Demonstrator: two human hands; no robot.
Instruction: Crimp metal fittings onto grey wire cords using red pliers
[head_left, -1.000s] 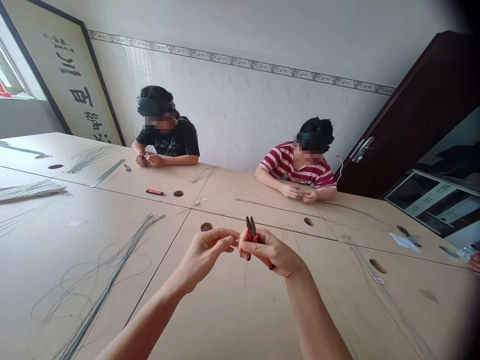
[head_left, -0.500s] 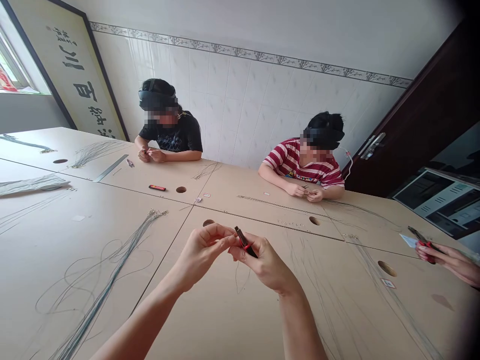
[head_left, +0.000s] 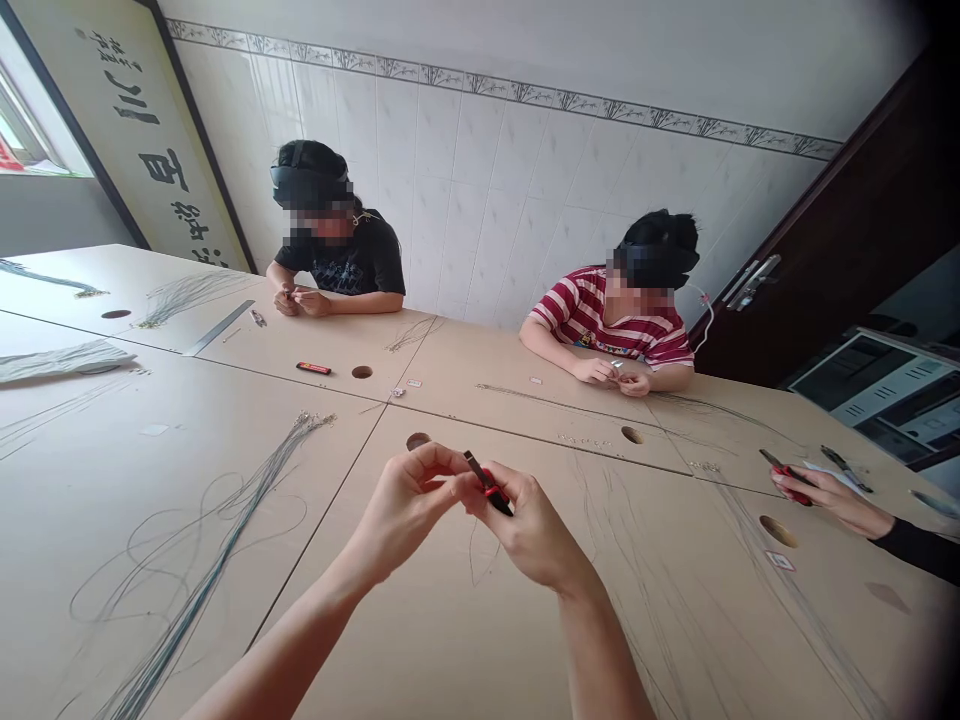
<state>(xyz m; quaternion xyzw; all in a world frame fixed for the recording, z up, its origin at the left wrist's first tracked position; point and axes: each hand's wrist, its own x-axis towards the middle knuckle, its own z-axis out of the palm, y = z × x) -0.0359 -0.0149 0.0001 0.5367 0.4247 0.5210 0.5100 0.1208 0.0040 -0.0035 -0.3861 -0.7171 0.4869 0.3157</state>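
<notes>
**Pliers [head_left: 489, 488] sitting in R hand [head_left: 536, 525], R of the wire bundle [head_left: 225, 545]**

Open room: both hands are hovering over the table [head_left: 420, 640], R of the bundle, w/ tabletop showing btwn the forearms. A table seam [head_left: 325, 515] is running btwn bundle & hands; the nearest table hole [head_left: 418, 440] is lying just past the hands, R of the bundle's tip, partly covered. Far edge, well beyond the bundle: a co-worker in black [head_left: 367, 260] & a co-worker in stripes [head_left: 600, 310] are leaning in.

Hidden: R hand is curling round the pliers, tips pointing up & L toward the bundle side. L hand [head_left: 409, 510] is narrowing to a fingertip pinch, meeting R's fingers; can't tell what, if anything, it's holding. A thin wire loop [head_left: 472, 560] is dangling under them, R of the bundle, its upper end hidden. Bundle's near end is getting cut off.

Vs. 0.5 s ago: another person's hand [head_left: 840, 500], far R of the bundle, is reaching further in w/ other pliers [head_left: 793, 487], now showing a dark sleeve [head_left: 922, 550]. Own pliers are staying abt the same.
</notes>
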